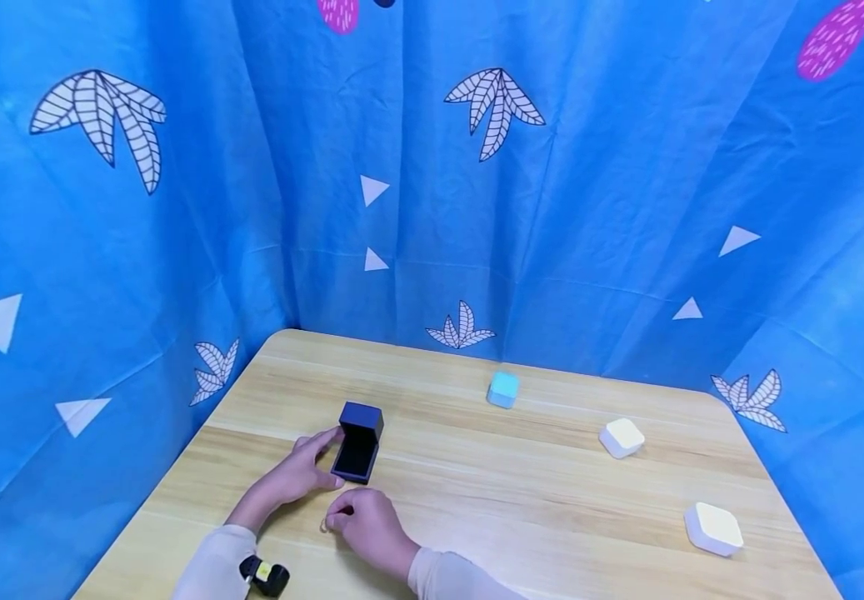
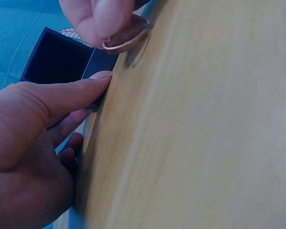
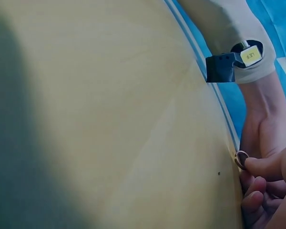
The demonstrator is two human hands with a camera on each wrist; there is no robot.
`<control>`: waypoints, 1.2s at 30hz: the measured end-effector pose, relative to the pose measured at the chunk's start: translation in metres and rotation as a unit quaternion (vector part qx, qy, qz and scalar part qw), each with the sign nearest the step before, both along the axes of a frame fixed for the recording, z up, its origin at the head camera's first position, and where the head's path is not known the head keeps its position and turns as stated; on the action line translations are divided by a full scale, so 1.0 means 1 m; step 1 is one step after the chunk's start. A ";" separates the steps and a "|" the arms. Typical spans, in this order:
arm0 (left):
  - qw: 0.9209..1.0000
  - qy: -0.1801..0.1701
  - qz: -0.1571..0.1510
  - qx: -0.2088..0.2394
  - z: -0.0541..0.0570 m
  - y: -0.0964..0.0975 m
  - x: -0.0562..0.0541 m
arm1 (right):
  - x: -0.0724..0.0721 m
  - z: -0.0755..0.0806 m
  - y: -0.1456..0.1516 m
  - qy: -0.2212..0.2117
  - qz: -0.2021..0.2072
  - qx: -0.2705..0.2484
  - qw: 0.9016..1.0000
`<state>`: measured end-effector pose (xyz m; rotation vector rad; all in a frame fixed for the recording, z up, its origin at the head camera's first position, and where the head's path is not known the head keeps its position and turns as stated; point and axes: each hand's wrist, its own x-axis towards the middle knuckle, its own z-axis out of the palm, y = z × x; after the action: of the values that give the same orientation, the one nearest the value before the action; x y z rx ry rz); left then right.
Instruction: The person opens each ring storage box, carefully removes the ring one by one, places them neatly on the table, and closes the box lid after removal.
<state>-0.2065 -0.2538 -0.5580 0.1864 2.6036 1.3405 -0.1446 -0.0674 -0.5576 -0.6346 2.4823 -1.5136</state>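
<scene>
A dark blue ring box (image 1: 357, 461) stands on the wooden table with its lid raised and its black inside showing. My left hand (image 1: 291, 479) holds the box from its left side, thumb at the near corner and fingers towards the hinge. Just in front of the box, my right hand (image 1: 375, 523) pinches a copper-coloured ring (image 2: 128, 39) between thumb and fingertips. In the left wrist view the ring hangs close over the tabletop, apart from the box. The right wrist view shows the ring (image 3: 240, 159) at the right thumb's tip.
On the wooden table (image 1: 476, 483), a turquoise block (image 1: 502, 389) sits towards the back. Two white rounded blocks stand on the right, one farther off (image 1: 621, 437) and one nearer (image 1: 713, 528). A blue patterned curtain (image 1: 432, 208) hangs behind the table and along its sides.
</scene>
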 end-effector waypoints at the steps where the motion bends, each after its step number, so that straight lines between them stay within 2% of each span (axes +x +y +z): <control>1: 1.000 0.001 0.001 0.000 0.000 -0.001 0.000 | 0.000 0.001 -0.001 0.006 0.002 0.007 1.000; 7: 1.000 0.003 0.005 -0.002 -0.001 -0.006 0.003 | 0.002 0.003 -0.006 0.051 0.008 0.047 0.998; 12: 1.000 0.002 0.010 -0.003 0.000 -0.011 0.007 | 0.005 0.004 -0.011 0.106 0.010 0.086 0.991; 17: 1.000 -0.001 0.008 -0.007 0.001 -0.011 0.007 | 0.006 0.006 -0.012 0.131 0.002 0.105 0.986; 27: 1.000 0.002 -0.002 -0.006 0.006 -0.004 0.004 | 0.003 0.006 -0.007 0.128 -0.007 0.098 0.987; 36: 1.000 -0.004 -0.002 0.004 0.002 0.000 0.000 | 0.002 0.004 0.001 0.095 -0.003 0.063 0.994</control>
<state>-0.2062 -0.2540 -0.5561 0.1873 2.5895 1.3470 -0.1424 -0.0669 -0.5536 -0.7828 2.6953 -1.3434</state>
